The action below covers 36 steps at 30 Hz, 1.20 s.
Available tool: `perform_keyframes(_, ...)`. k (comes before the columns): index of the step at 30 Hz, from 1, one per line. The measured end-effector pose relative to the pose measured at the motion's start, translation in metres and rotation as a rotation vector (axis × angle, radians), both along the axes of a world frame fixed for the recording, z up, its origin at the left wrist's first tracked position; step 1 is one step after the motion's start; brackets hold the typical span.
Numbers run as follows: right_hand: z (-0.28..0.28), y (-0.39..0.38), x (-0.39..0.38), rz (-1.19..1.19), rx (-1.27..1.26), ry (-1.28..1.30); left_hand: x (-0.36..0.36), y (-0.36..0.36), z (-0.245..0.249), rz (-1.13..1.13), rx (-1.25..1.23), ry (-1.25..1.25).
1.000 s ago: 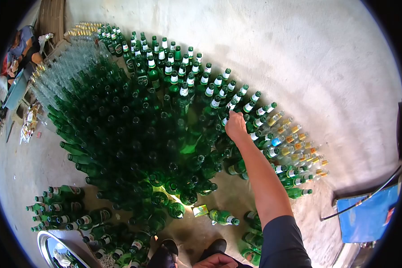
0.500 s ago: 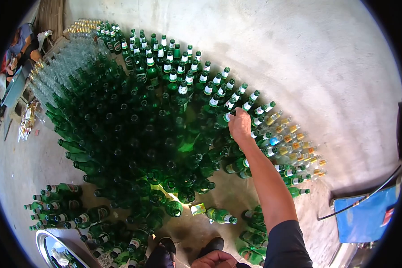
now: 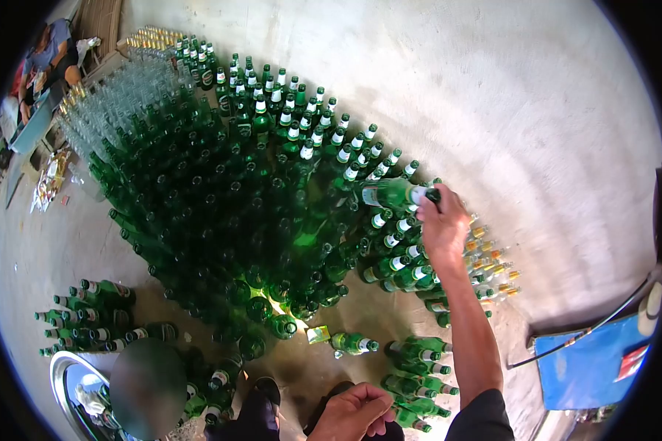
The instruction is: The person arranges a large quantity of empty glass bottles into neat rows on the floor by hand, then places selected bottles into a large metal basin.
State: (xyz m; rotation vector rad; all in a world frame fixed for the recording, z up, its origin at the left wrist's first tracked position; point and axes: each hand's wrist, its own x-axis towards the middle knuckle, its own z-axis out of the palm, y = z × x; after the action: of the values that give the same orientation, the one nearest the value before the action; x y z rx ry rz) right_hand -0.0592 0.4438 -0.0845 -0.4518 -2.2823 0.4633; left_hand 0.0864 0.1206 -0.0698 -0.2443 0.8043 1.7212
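Observation:
My right hand (image 3: 446,224) grips the neck of a green bottle (image 3: 390,193). That bottle is tilted, with its base toward the left, above a dense group of standing green bottles with white neck labels (image 3: 343,153). Held low near my knees, my left hand (image 3: 353,411) has its fingers curled together; whatever it may hold is hidden. Darker green bottles (image 3: 221,198) without neck labels fill the middle. A single green bottle (image 3: 354,343) lies on the floor beside a yellow-green packet (image 3: 318,335).
Clear bottles (image 3: 125,95) stand at the upper left, near a seated person (image 3: 48,55) with a blue basin (image 3: 33,131). More green bottles (image 3: 419,367) are at lower right. A metal tray (image 3: 65,375) sits lower left, and a blue board (image 3: 588,360) at right.
My right hand has moved right and slightly down, and the gripped bottle is now lifted and tilted into view. My left hand has risen a little. A blurred round shape now appears at lower left.

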Motion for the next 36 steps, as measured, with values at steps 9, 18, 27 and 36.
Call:
perform_keyframes(9, 0.099, -0.112, 0.146, -0.015, -0.423, -0.032, 0.026, -0.01, 0.024, -0.004, 0.108, 0.067)
perform_keyframes(18, -0.007, -0.168, 0.216, 0.321, -0.448, -0.48, 0.045, -0.023, 0.048, -0.049, 0.067, 0.19)
perform_keyframes(27, -0.148, -0.175, 0.245, 0.485, -0.329, -0.81, 0.039, -0.023, 0.047, -0.133, -0.003, 0.238)
perform_keyframes(36, -0.154, -0.189, 0.25, 0.546, -0.319, -0.772, 0.039, -0.019, 0.044, -0.155, 0.011, 0.243)
